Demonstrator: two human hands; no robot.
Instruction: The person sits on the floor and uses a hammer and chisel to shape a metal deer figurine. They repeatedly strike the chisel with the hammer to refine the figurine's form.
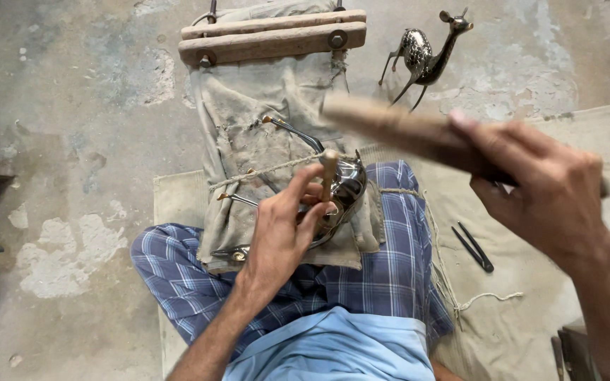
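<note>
Shiny metal figure (344,190) lies roped onto the cloth-covered block over my lap, my left hand (284,229) pinching a punch (328,173) upright against it, right hand (545,190) clenched around a raised wooden mallet (404,130); chasing looks midway, finished deer (425,56) standing beyond.

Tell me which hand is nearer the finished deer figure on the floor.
Right. The right hand, gripping a wooden stick, is just below the deer figure; the left hand is farther down-left.

metal figure (344,190): shiny silver | cloth under it (248,134): dirty beige | lap wrap (390,275): blue-white plaid | deer (425,56) beyond cloth: dark, speckled silver
</note>
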